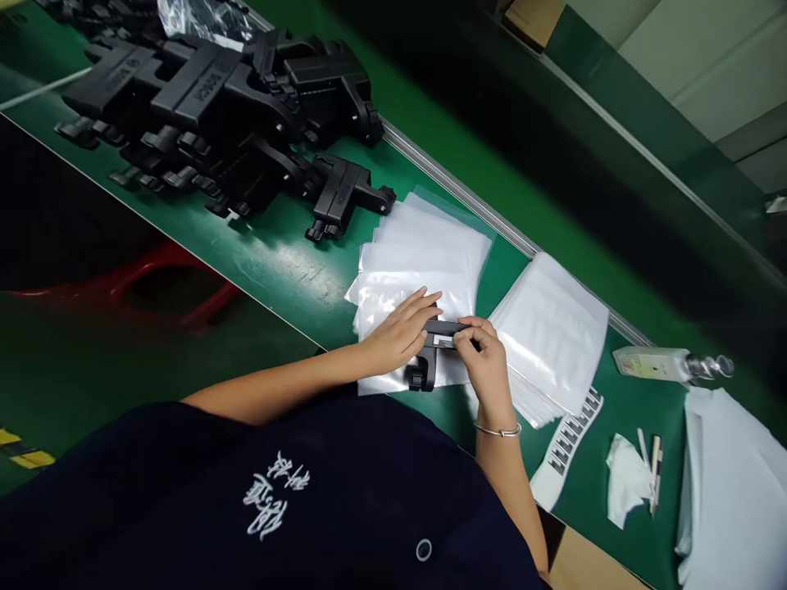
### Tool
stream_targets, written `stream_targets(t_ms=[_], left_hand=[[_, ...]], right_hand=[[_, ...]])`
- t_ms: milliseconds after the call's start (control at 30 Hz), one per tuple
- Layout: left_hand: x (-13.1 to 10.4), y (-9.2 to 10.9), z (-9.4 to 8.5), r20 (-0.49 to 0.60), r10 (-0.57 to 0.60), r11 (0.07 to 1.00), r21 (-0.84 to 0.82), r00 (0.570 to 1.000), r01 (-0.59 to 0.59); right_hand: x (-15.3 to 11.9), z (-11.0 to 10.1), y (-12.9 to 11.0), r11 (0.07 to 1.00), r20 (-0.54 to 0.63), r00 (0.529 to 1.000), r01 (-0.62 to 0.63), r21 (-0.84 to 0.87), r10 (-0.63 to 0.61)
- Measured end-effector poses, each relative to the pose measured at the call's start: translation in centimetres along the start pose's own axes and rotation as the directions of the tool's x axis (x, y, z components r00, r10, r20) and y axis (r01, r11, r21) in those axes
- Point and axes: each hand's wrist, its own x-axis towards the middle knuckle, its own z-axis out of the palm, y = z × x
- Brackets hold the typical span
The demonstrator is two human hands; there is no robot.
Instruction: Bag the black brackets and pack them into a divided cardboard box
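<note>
A black plastic part [429, 360] lies on a stack of clear plastic bags [393, 283], with a small whitish label [443, 341] on its side. My left hand [402, 332] rests over the part's left end, its fingers stretched out and touching it. At the right end, my right hand [483, 352] pinches the part's edge beside the label with thumb and fingers. A bracelet circles my right wrist.
Many black brackets [197, 90] are piled at the upper left, one [341, 197] nearer the bags. To the right are another bag stack [550, 328], a label strip [569, 447], a bottle [652, 363], crumpled paper [625, 482], pens [655, 475] and white sheets [731, 500].
</note>
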Motion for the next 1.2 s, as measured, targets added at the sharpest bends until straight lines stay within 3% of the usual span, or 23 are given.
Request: stream_targets(t_ms=[367,667,733,833,967,1100,1200], left_hand=[[0.0,0.2,-0.1,-0.007,0.004,1.0,-0.03,1.0,-0.004],[-0.1,0.1,0.0,-0.05,0.042,0.997,0.064,0.998,-0.038],[-0.3,-0.1,-0.1,-0.1,0.109,0.986,0.135,0.989,-0.095],[-0.7,-0.5,-0.5,-0.119,0.329,0.911,0.302,0.937,-0.281],[-0.2,-1.0,-2.0,-0.009,0.541,0.751,0.456,0.841,-0.478],[2.0,-0.2,-4.1,0.289,0.527,0.677,0.427,0.8,-0.6],[4.0,1.3,-4.5,0.418,0.507,0.661,0.373,0.754,-0.652]], right_hand=[[0.2,-0.2,-0.3,1.0,0.038,0.999,-0.012,-0.009,0.012],[0.1,-0.2,-0.2,0.999,0.036,0.999,0.013,-0.051,-0.011],[0.1,0.0,-0.3,0.996,0.038,0.999,0.034,-0.085,-0.031],[-0.1,0.1,-0.5,0.992,0.045,0.998,0.052,-0.119,-0.047],[-0.5,-1.6,-0.2,0.992,0.037,0.998,0.058,-0.114,-0.055],[-1.1,-4.3,0.8,0.976,0.124,0.987,0.121,-0.181,-0.099],[-1.3,-4.7,1.4,0.927,0.217,0.969,0.188,-0.323,-0.121]])
